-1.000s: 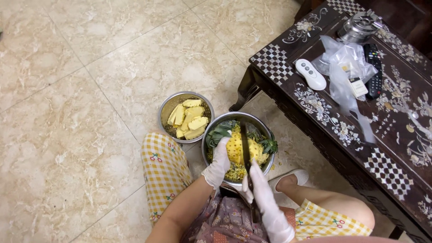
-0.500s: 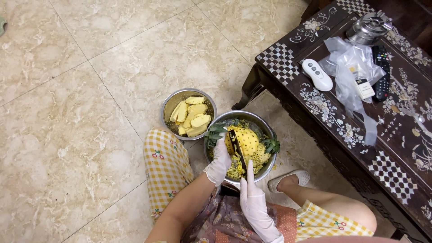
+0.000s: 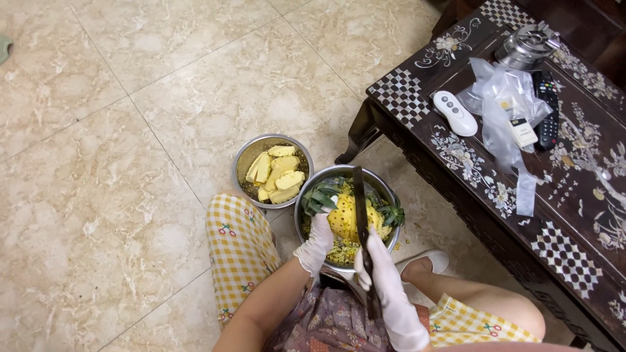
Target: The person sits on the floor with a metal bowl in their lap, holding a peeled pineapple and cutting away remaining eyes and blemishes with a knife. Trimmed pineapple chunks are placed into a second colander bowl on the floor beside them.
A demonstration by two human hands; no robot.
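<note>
My left hand [image 3: 317, 242], in a white glove, grips a peeled yellow pineapple [image 3: 347, 218] over a steel bowl [image 3: 385, 189] that holds green crown leaves and peel scraps. In a white glove too, my right hand [image 3: 385, 280] is closed on the handle of a long dark knife [image 3: 360, 195], whose blade lies along the top of the pineapple and points away from me. A smaller steel bowl [image 3: 251, 151] with several cut pineapple pieces [image 3: 277, 173] stands on the tiled floor just left of the big bowl.
A dark inlaid wooden table [image 3: 574, 228] stands at the right, carrying a white remote [image 3: 455, 113], a black remote [image 3: 546, 107], a clear plastic bag [image 3: 502, 98] and a metal lidded pot [image 3: 527, 44]. My knees in yellow checked cloth [image 3: 238, 241] flank the bowl.
The knife has shifted from standing over the pineapple to lying lengthwise on it, blade reaching to the bowl's far rim. My right hand has slid slightly right; the view has moved a little.
</note>
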